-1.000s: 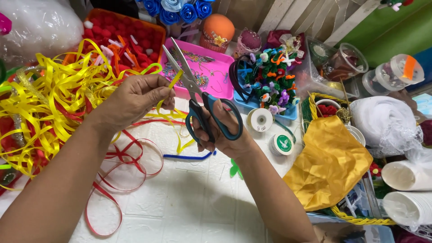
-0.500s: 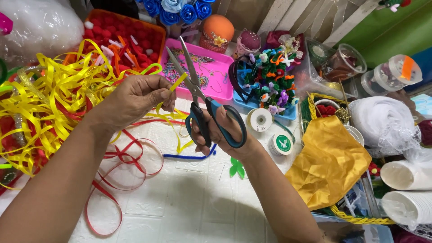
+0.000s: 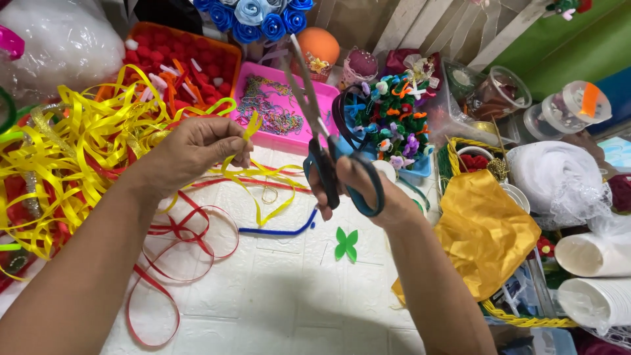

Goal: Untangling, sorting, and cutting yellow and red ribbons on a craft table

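My left hand [image 3: 197, 152] pinches a short piece of yellow ribbon [image 3: 251, 125] between thumb and fingers, its end sticking up. My right hand [image 3: 358, 190] grips scissors [image 3: 315, 112] with teal and black handles; the blades are closed and point up and away, just right of the ribbon end. More yellow ribbon [image 3: 259, 181] trails on the white table below both hands. A blue pipe cleaner [image 3: 276, 231] and a small green leaf shape [image 3: 346, 243] lie beneath.
A heap of yellow ribbon [image 3: 59, 158] fills the left, red ribbon loops [image 3: 177, 250] lie near my forearm. Behind stand an orange tray of red pompoms [image 3: 177, 56], a pink tray [image 3: 276, 105], and a box of small flowers [image 3: 394, 118]. Yellow cloth [image 3: 486, 230] lies at the right.
The scissor blades, open a second ago, have closed, and the scissors have shifted right, away from the ribbon. My left hand now holds only a short ribbon end.
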